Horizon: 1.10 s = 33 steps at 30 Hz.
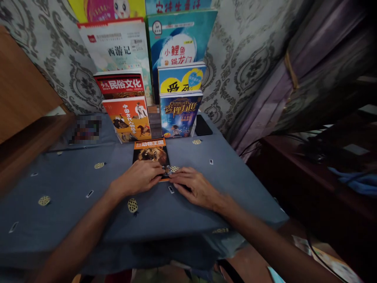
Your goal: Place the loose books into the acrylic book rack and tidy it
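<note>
with fingers bent, the left hand (144, 175) partly covers the lion-cover book (151, 152) on the surface (159, 218), the right hand (193, 185) at its edge; whether either pinches is unclear.

Your lion bk (151, 152) is smooth-covered, printed paper, your tblcloth (114, 216) matt cloth, the mauve curtain (263, 82) soft, matt fabric, & the brn panel (26, 74) smooth w/ wood grain.

Book (150, 153) on table (250, 184), before two columns of standing books (181, 110).
</note>
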Each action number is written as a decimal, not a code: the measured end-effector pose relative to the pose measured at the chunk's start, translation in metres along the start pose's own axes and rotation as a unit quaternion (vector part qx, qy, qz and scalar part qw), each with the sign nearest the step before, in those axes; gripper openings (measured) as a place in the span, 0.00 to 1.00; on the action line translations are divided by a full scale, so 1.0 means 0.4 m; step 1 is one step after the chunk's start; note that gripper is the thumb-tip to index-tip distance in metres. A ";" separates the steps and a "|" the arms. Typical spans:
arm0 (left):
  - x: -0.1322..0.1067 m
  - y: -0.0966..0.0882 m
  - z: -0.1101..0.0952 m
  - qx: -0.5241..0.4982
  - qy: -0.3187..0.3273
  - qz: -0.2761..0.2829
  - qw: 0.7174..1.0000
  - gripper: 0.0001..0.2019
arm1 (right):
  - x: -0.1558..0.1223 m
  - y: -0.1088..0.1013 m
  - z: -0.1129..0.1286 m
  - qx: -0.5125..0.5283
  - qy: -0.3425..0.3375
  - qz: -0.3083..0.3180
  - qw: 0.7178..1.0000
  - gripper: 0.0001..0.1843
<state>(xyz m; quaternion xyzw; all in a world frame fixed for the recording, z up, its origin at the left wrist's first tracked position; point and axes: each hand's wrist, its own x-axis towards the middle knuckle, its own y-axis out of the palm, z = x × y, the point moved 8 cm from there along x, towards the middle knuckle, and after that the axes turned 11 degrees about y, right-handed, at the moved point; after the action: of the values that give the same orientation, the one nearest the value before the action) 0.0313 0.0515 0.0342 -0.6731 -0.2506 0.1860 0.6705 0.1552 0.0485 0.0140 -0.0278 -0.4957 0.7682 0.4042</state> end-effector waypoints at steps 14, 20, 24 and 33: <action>0.118 0.074 0.163 0.079 -0.079 0.023 0.993 0.20 | -0.006 -0.009 0.025 0.000 -0.015 -0.025 1.000 0.11; 0.169 0.087 0.241 0.071 -0.115 0.012 0.991 0.19 | -0.008 -0.004 0.017 -0.004 0.003 -0.014 1.000 0.11; 0.156 0.094 0.252 0.054 -0.109 -0.003 0.993 0.20 | -0.007 -0.001 0.011 -0.016 0.017 -0.010 1.000 0.11; -0.054 0.085 0.357 0.010 -0.158 -0.082 0.984 0.24 | -0.007 -0.001 0.009 -0.028 0.022 -0.010 0.999 0.11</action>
<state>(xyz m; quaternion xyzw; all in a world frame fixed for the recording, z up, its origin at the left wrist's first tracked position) -0.0668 0.1554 -0.0059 -0.6055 -0.4058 0.2371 0.6422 0.1557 0.0441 0.0149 -0.0509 -0.5083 0.7491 0.4217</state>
